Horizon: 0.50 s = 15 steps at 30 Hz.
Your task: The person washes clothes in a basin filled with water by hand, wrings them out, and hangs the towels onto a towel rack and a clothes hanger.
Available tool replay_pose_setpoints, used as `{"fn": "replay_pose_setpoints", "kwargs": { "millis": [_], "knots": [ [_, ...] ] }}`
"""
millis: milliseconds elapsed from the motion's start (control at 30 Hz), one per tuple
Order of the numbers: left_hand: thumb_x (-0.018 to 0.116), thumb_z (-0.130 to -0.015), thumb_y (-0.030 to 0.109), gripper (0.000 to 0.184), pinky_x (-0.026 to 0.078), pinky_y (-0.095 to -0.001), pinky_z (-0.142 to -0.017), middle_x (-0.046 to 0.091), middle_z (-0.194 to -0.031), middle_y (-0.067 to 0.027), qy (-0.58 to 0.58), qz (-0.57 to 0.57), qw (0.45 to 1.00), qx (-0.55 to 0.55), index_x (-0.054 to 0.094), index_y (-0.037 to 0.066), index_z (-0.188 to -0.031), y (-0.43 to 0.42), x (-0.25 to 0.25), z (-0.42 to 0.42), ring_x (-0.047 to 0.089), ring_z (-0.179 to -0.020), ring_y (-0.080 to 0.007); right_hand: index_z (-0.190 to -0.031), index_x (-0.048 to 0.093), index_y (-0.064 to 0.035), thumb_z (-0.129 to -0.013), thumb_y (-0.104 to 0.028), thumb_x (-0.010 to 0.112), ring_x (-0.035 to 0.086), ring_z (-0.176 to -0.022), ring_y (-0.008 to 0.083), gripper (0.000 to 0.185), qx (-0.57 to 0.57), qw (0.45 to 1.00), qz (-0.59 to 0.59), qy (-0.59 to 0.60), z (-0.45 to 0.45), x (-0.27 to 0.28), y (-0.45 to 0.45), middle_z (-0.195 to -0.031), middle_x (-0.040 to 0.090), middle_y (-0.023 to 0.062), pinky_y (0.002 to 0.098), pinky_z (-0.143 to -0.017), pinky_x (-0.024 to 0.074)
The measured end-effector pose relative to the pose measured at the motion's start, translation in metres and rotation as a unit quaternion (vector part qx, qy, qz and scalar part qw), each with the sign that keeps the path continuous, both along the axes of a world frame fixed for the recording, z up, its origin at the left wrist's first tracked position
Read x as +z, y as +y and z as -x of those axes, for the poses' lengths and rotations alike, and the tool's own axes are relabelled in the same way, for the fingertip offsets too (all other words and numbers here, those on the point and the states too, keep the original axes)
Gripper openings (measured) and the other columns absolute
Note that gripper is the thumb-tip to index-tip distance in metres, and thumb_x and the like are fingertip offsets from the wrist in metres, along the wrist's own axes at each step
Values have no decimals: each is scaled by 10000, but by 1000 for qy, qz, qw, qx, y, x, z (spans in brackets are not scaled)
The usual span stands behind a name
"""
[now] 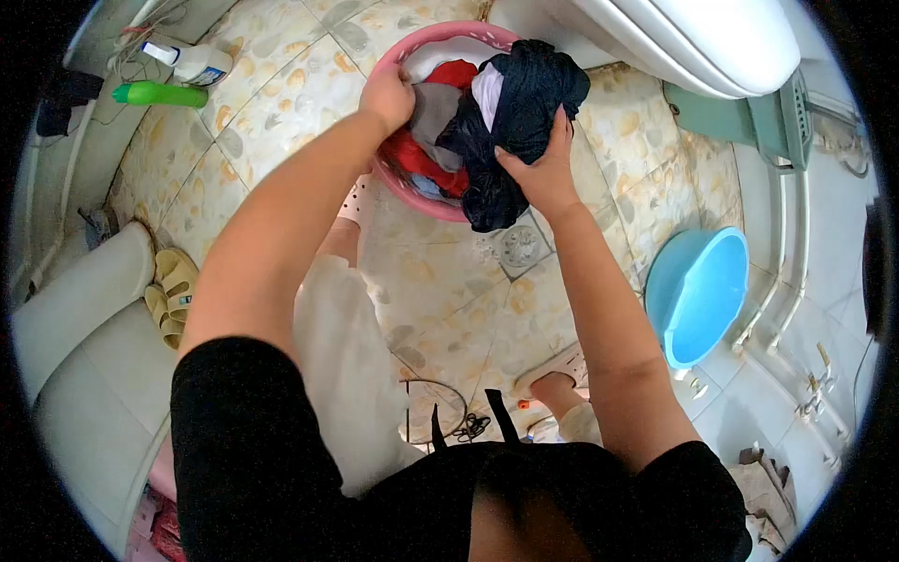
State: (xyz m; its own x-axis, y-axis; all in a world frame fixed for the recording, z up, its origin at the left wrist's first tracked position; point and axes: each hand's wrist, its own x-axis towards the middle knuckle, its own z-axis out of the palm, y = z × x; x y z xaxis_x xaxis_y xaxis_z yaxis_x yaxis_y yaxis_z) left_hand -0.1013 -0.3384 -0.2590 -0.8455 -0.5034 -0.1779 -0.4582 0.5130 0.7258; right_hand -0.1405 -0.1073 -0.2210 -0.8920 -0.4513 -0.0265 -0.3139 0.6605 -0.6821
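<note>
The right hand (546,176) grasps dark cloth (548,84); the left hand (387,98) curls at the tub (421,199) rim (its grip I cannot tell).

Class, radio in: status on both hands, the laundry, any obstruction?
Left hand at pink basket's left rim, grip unclear. Right hand against dark garment, bunched over right rim. Blue basin off to the right, not in the way.

Crumpled dark clothing (540,92) overhangs the round pink basin (433,37).
</note>
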Motion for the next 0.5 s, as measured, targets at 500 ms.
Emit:
{"fn": "replay_pose_setpoints", "kwargs": {
  "millis": [500],
  "knots": [
    [613,-681,251,371,458,-360,-703,591,-896,-123,-237,-441,864,45,558,22,-968,6,22,40,574,-778,-242,-1274,148,-12,-526,-234,749,223,-1169,376,985,18,992,125,-29,-9,-12,24,-1233,237,259,414,-975,209]
  ]
}}
